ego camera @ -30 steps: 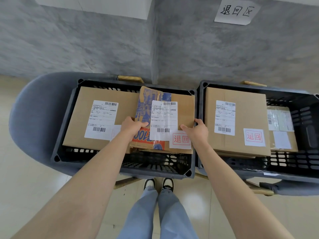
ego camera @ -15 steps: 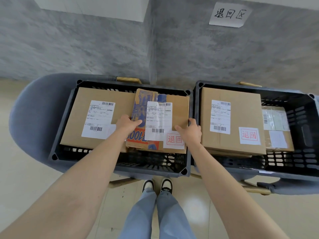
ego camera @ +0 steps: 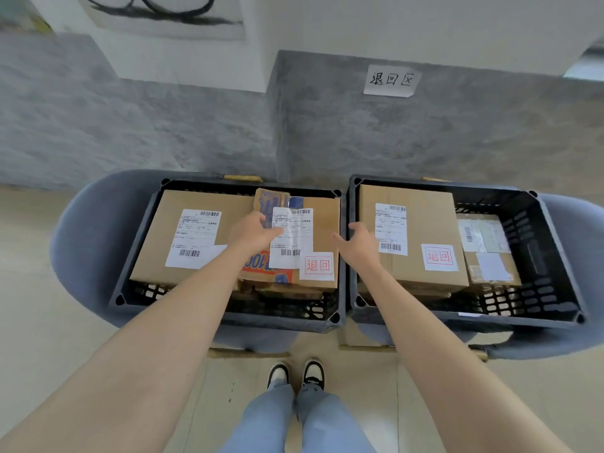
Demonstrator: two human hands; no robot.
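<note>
A brown cardboard parcel (ego camera: 322,223) with blue and orange print, a white shipping label and a red-stamped sticker lies in the right half of the left black crate (ego camera: 277,317). It sits on top of other parcels. My left hand (ego camera: 253,233) is over the parcel's left edge, fingers loosely bent and lying on the label, with no plain grip. My right hand (ego camera: 358,245) hovers over the gap between the two crates, fingers spread and holding nothing.
A large labelled box (ego camera: 196,204) fills the left crate's other half. The right black crate (ego camera: 474,318) holds a stamped box (ego camera: 425,217) and a smaller parcel (ego camera: 490,256). Both crates rest on grey chairs (ego camera: 81,230) against a grey wall with a paper sign (ego camera: 390,80).
Both hands held the printed parcel by its sides; now it rests in the left crate, my right hand has come off it and my left hand's hold has loosened. The camera tilted up.
</note>
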